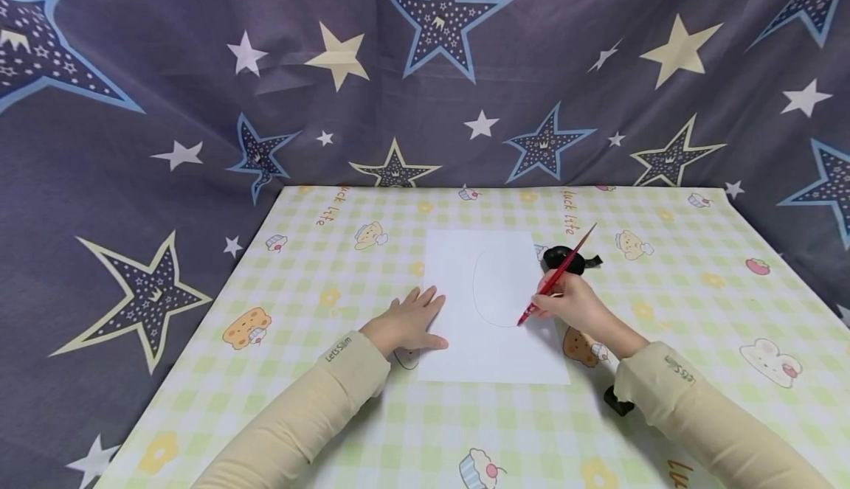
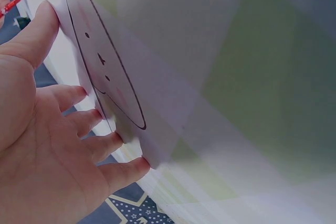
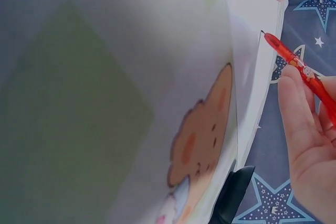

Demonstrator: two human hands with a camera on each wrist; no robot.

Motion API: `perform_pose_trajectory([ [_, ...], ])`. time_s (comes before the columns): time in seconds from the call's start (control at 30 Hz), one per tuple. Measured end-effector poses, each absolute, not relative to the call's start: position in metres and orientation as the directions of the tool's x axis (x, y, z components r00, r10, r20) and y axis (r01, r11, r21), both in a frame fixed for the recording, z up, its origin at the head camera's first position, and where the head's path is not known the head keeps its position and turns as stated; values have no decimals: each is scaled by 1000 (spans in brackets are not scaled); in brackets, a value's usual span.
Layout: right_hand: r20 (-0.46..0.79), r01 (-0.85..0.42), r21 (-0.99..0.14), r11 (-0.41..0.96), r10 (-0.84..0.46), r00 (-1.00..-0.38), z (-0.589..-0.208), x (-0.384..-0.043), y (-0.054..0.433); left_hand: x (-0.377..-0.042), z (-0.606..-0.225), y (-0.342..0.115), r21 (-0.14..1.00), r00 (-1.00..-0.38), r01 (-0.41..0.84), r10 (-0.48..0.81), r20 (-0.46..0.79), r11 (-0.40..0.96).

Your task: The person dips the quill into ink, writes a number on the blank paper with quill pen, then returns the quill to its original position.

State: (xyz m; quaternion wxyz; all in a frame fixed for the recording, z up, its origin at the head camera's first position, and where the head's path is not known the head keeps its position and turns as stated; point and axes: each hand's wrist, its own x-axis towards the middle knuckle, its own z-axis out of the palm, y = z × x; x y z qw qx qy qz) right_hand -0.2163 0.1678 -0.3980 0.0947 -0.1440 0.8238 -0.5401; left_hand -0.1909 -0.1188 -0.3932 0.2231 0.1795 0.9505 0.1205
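A white sheet of paper (image 1: 458, 360) lies on the table, with a thin curved line drawn on it from the upper middle down to the lower right. My right hand (image 1: 569, 301) pinches a slim red pen (image 1: 564, 264), whose tip meets the paper at the end of that line. In the right wrist view, the fine dark point of the red pen (image 3: 294, 59) shows ahead of the fingers. With its fingers spread, my left hand (image 1: 410, 321) rests on the paper's left edge. The left wrist view shows the left hand (image 2: 58, 129) with fingertips pressing down.
A black rounded object (image 1: 555, 259) with a short tab lies just beyond the right hand. Near the right sleeve is a small black object (image 1: 619, 400), partly hidden. A checked cartoon cloth (image 1: 332, 393) covers the table, and a starry curtain (image 1: 412, 120) hangs behind it.
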Motion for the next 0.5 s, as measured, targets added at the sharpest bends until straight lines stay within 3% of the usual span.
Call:
perform_pose_trajectory([
  [0.5, -8, -125, -913, 388, -324, -946, -398, -219, 172, -192, -394, -119, 301, -835, 291, 395, -383, 908],
])
